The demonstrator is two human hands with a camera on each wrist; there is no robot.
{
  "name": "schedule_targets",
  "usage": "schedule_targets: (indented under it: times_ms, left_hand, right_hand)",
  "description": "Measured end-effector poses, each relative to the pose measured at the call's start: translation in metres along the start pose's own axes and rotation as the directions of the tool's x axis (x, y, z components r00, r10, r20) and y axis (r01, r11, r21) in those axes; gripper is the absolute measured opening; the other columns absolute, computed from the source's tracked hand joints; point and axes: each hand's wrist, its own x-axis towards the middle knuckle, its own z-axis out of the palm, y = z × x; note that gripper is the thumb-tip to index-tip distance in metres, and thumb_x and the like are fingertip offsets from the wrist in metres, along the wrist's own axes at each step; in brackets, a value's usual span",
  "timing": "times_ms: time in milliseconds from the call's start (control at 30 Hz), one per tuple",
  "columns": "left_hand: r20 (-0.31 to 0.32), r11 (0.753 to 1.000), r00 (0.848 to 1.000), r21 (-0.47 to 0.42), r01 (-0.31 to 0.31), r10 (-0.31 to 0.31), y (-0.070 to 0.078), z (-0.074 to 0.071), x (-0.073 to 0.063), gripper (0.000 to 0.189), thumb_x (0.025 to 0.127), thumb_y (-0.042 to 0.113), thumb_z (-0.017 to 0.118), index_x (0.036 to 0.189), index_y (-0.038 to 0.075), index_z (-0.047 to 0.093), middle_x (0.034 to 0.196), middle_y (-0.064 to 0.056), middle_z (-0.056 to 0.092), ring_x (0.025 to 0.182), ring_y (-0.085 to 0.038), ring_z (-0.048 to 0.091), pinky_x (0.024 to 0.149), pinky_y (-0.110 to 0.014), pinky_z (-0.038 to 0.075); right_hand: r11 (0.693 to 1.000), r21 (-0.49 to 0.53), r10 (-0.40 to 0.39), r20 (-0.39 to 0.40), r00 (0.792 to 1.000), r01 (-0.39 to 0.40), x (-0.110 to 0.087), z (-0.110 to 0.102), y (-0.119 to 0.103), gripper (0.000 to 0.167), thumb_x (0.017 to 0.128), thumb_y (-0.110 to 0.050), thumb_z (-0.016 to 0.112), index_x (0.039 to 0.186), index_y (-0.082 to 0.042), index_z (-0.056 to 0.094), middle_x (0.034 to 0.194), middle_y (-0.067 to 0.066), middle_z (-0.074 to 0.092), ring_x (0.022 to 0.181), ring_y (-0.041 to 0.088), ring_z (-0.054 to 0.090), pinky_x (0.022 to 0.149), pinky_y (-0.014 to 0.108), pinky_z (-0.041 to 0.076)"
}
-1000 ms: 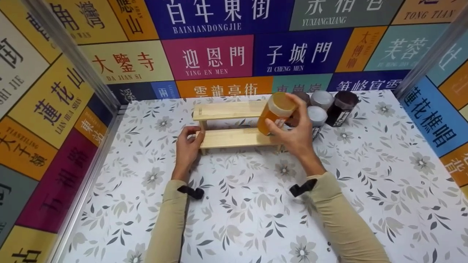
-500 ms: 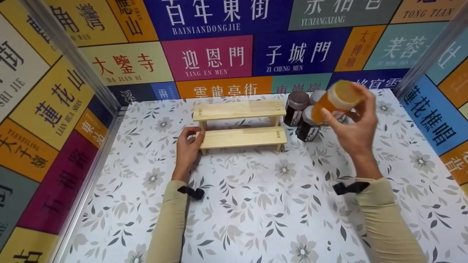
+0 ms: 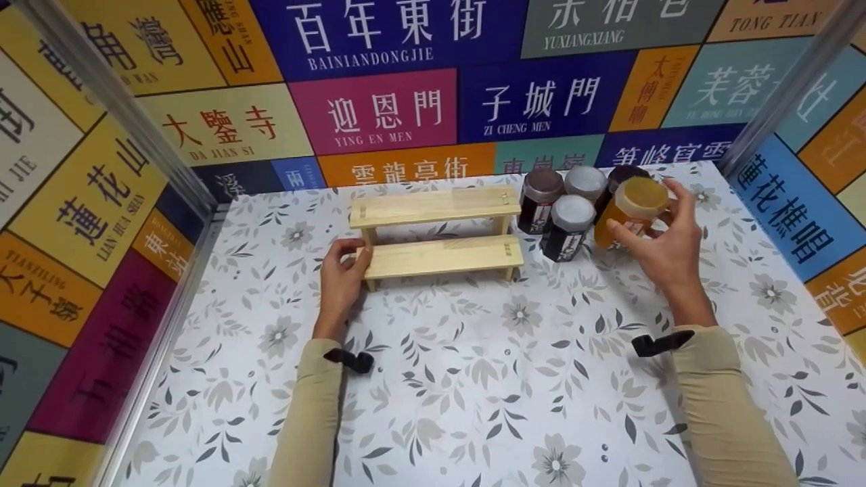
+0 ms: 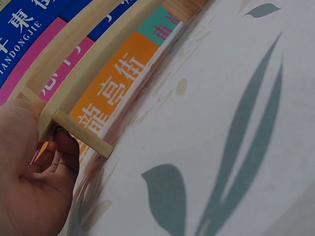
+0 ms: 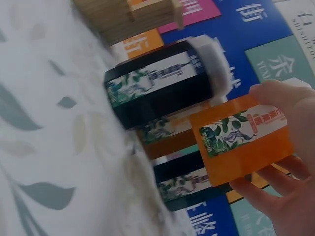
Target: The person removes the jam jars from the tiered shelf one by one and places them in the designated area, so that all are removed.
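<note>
My right hand point(image 3: 670, 253) grips an orange jar point(image 3: 612, 223) with a yellowish lid, at the right of a cluster of jars. Seen from the right wrist, the jar's label point(image 5: 246, 129) faces the camera and its base is apart from the tablecloth. With the thumb on top and fingers below, my left hand point(image 3: 344, 277) pinches the left end of the lower step of a two-step wooden rack point(image 3: 440, 258). In the left wrist view, fingers point(image 4: 61, 152) curl under that step beside a short leg point(image 4: 81, 132). Both steps of the rack are bare.
Several jars stand right of the rack: a brown-lidded one point(image 3: 541, 199), a white-lidded one point(image 3: 585, 181), another white-lidded one point(image 3: 568, 233) in front, and a dark one point(image 3: 626, 174) partly hidden. Printed sign panels point(image 3: 379, 111) wall the floral tablecloth point(image 3: 460, 379) behind and at both sides.
My right hand has carried the orange jar rightward from over the rack's right end, past the other jars, then lowered it beside them. My left hand keeps its hold on the rack.
</note>
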Motion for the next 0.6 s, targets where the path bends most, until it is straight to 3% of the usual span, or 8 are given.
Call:
schedule_targets:
  times_ms: [167, 467, 600]
  left_hand:
    - [-0.002, 1.0, 1.0, -0.008, 0.003, -0.003, 0.001, 0.002, 0.001, 0.031, 0.104, 0.026, 0.076, 0.126, 0.004, 0.069, 0.126, -0.012, 0.067, 0.098, -0.023, 0.07, 0.075, -0.021, 0.057]
    - [-0.008, 1.0, 1.0, 0.016, -0.004, 0.004, 0.001, 0.001, 0.001, 0.031, 0.105, 0.026, 0.075, 0.126, 0.004, 0.069, 0.126, -0.012, 0.066, 0.104, -0.027, 0.069, 0.075, -0.019, 0.056]
    - [-0.004, 1.0, 1.0, 0.01, -0.01, 0.011, 0.0, 0.001, 0.001, 0.031, 0.104, 0.024, 0.076, 0.126, 0.003, 0.069, 0.126, -0.014, 0.066, 0.106, -0.028, 0.068, 0.074, -0.019, 0.055]
  right_hand:
    - [0.999, -0.01, 0.033, 0.078, 0.996, -0.032, 0.002, 0.007, 0.014, 0.094, 0.083, -0.027, 0.097, 0.157, -0.015, 0.042, 0.148, 0.007, 0.059, 0.139, 0.022, 0.056, 0.101, 0.027, 0.055]
    - [0.999, -0.014, 0.032, 0.12, 0.992, -0.031, 0.0, 0.02, 0.027, 0.095, 0.084, -0.025, 0.096, 0.159, -0.011, 0.04, 0.152, 0.01, 0.05, 0.14, 0.028, 0.052, 0.11, 0.043, 0.055]
    - [0.999, -0.027, 0.02, 0.095, 0.995, -0.018, -0.001, 0.022, 0.03, 0.092, 0.085, -0.027, 0.096, 0.16, -0.015, 0.044, 0.152, 0.009, 0.051, 0.138, 0.024, 0.052, 0.101, 0.031, 0.054]
